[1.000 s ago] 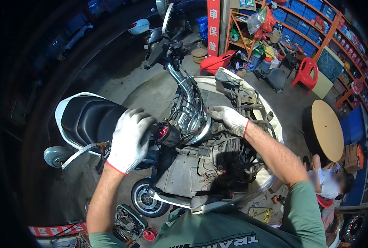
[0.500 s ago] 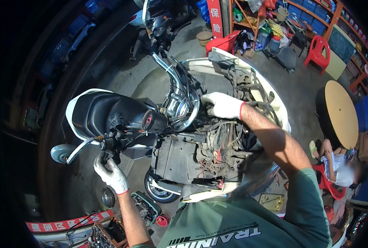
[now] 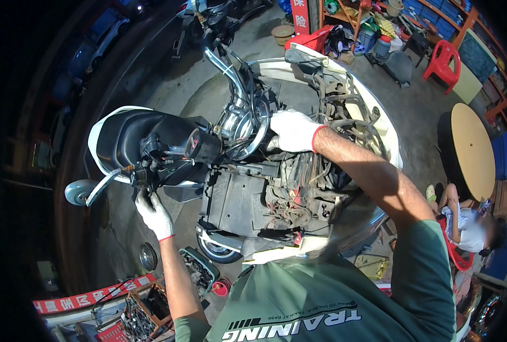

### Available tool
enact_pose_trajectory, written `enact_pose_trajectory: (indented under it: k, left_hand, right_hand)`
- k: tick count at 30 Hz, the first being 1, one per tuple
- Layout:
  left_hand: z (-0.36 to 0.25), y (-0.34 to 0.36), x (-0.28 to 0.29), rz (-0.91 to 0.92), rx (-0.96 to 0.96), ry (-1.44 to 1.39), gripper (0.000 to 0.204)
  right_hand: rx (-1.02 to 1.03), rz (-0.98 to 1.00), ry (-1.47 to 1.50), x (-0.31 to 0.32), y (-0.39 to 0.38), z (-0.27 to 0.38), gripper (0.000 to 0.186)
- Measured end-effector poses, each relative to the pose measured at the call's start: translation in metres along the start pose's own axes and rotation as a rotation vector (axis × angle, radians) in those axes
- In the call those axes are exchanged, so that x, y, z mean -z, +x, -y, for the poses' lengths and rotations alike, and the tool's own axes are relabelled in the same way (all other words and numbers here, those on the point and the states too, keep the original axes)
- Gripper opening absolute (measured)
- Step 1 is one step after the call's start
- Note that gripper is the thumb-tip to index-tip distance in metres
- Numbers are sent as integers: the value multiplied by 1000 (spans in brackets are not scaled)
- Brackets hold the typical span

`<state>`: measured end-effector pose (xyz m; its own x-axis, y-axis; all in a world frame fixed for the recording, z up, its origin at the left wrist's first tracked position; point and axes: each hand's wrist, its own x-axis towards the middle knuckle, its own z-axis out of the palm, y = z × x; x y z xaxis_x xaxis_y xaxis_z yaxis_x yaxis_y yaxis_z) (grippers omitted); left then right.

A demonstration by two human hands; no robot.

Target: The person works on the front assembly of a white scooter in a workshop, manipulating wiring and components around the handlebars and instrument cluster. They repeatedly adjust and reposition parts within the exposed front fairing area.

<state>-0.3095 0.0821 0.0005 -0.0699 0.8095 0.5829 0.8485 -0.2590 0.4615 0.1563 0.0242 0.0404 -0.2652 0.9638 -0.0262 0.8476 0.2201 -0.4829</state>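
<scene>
A scooter with its front covers off stands before me, with bare wiring (image 3: pixel 290 211) and a chrome headlight ring (image 3: pixel 260 134) on view. My right hand (image 3: pixel 293 131), in a white knit glove with a red cuff, is closed at the ring's right side; its fingertips are partly hidden. At the lower left, my gloved left hand (image 3: pixel 155 215) has its fingers curled round the black handlebar grip (image 3: pixel 144 181). Between the hands sit a round gauge (image 3: pixel 193 142) and the black seat (image 3: pixel 131 139) of another white-edged scooter. A round mirror (image 3: pixel 79 192) sticks out beyond the grip.
Cream body panels (image 3: pixel 379 108) curve round the right side. A round tabletop (image 3: pixel 473 154) and a seated person (image 3: pixel 464 228) are farther right. Red plastic chairs (image 3: pixel 442 67) and crowded shelves (image 3: pixel 430 23) stand behind. A toolbox (image 3: pixel 199 273) lies at the lower left.
The headlight ring and gauge have shifted left and up in the picture, and my right hand has moved with them. My left hand stays at the grip. The whole view has tilted slightly.
</scene>
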Motion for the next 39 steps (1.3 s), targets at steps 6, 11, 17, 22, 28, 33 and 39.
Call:
enact_pose_trajectory:
  k: [6,11,17,22,28,33,39]
  left_hand:
    - [6,-1,-10,-28,-23,87,34]
    - [10,5,-7,27,1,96,34]
    - [14,11,0,77,25,148,36]
    - [21,21,0,125,57,197,42]
    - [30,26,-9,145,107,65,41]
    - [45,28,-5,164,100,92,40]
    - [34,22,-6,134,81,57,38]
  right_hand:
    - [-48,20,111,-2,6,-15,64]
    - [33,-155,389,-11,5,-42,66]
    - [-193,-445,520,6,-1,-44,25]
    - [-205,-529,549,-1,11,-59,23]
    - [-218,-392,483,4,6,-52,29]
    - [-190,-392,549,5,3,-53,26]
    - [-170,-406,533,3,4,-51,25]
